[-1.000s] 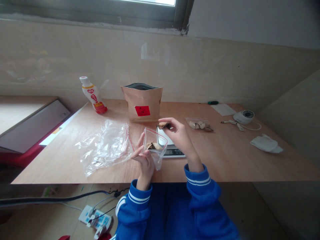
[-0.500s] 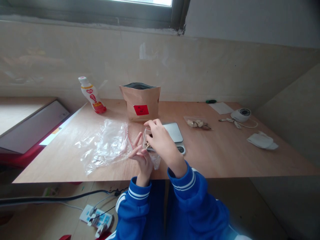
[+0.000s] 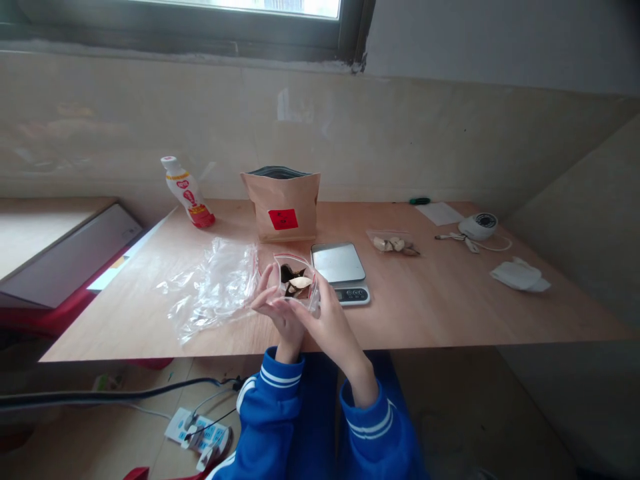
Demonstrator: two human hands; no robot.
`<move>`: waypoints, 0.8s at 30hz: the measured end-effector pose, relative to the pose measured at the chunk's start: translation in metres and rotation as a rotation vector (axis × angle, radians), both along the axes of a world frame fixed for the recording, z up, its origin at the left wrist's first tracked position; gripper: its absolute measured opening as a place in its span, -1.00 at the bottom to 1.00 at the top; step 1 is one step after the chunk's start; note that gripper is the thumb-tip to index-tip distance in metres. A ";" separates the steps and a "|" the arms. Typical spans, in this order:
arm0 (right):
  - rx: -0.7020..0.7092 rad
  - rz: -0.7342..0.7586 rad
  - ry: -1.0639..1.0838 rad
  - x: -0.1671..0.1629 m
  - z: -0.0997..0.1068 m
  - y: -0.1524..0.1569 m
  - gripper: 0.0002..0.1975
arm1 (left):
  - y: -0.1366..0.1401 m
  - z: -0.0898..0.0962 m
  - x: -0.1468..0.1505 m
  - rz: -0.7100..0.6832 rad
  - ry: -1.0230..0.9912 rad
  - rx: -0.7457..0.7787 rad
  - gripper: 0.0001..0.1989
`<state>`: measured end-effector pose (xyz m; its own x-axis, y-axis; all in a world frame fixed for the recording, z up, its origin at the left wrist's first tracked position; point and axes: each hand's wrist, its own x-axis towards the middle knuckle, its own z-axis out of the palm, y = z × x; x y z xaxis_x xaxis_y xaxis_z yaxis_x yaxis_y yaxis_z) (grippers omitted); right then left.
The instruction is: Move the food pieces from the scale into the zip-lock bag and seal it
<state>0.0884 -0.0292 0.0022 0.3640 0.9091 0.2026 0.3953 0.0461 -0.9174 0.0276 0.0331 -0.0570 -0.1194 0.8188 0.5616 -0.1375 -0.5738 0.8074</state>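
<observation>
- Over half a second, the right hand (image 3: 330, 327) moved from above the mouth of a small clear bag (image 3: 293, 256) to its right edge, and the bag's opening turned toward the viewer.
- Both hands were clamped on that bag: the left hand (image 3: 283, 317) at its left and lower side, the right at its right and lower side.
- It was held up in front of the scale, near the table's front edge, with dark and pale dried pieces (image 3: 300, 283) inside.
- Beside the right hand sat the scale (image 3: 340, 262), its plate bare; fingers and bag covered its left front part.
- Just left of the left hand, a loose heap of clear plastic bags (image 3: 220, 287) crowded the table (image 3: 425, 313).
- Behind stood an open brown paper pouch (image 3: 281, 200) and, farther left, a bottle (image 3: 187, 193).
- Right of the scale lay another filled bag (image 3: 394, 245).
- Farther right were a white camera (image 3: 479, 227), its cable (image 3: 460, 237), a white cloth (image 3: 520, 275) and a paper sheet (image 3: 440, 213).
</observation>
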 end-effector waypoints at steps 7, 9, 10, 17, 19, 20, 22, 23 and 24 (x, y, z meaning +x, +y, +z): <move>0.200 0.090 0.289 0.012 -0.009 -0.021 -0.49 | 0.009 0.004 -0.003 -0.106 -0.154 -0.084 -0.58; 0.231 0.089 0.322 0.015 -0.014 -0.027 -0.62 | 0.013 0.004 -0.003 -0.266 -0.172 -0.252 -0.54; 0.240 0.080 0.333 0.017 -0.016 -0.029 -0.66 | 0.014 0.005 -0.003 -0.336 -0.154 -0.309 -0.54; 0.219 -0.193 0.129 0.039 -0.016 -0.041 -0.68 | 0.008 0.007 -0.011 -0.147 -0.083 -0.161 -0.78; 0.197 -0.174 0.134 0.044 -0.014 -0.044 -0.65 | 0.005 0.004 -0.012 -0.101 -0.020 -0.092 -0.81; 0.192 -0.160 0.154 0.045 -0.014 -0.045 -0.64 | 0.004 0.002 -0.012 -0.087 0.023 -0.071 -0.81; 0.206 -0.206 0.196 0.046 -0.016 -0.045 -0.65 | 0.003 -0.001 -0.011 -0.052 0.077 -0.059 -0.79; 0.220 -0.255 0.214 0.046 -0.017 -0.044 -0.65 | 0.003 -0.002 -0.010 -0.024 0.083 -0.067 -0.78; 0.233 -0.297 0.230 0.046 -0.019 -0.043 -0.66 | 0.003 -0.003 -0.010 0.011 0.077 -0.083 -0.76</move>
<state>0.1341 -0.0718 -0.0172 0.6621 0.6980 0.2726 0.2090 0.1773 -0.9617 0.0176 0.0361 -0.0597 -0.0878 0.8616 0.5000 -0.0674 -0.5059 0.8600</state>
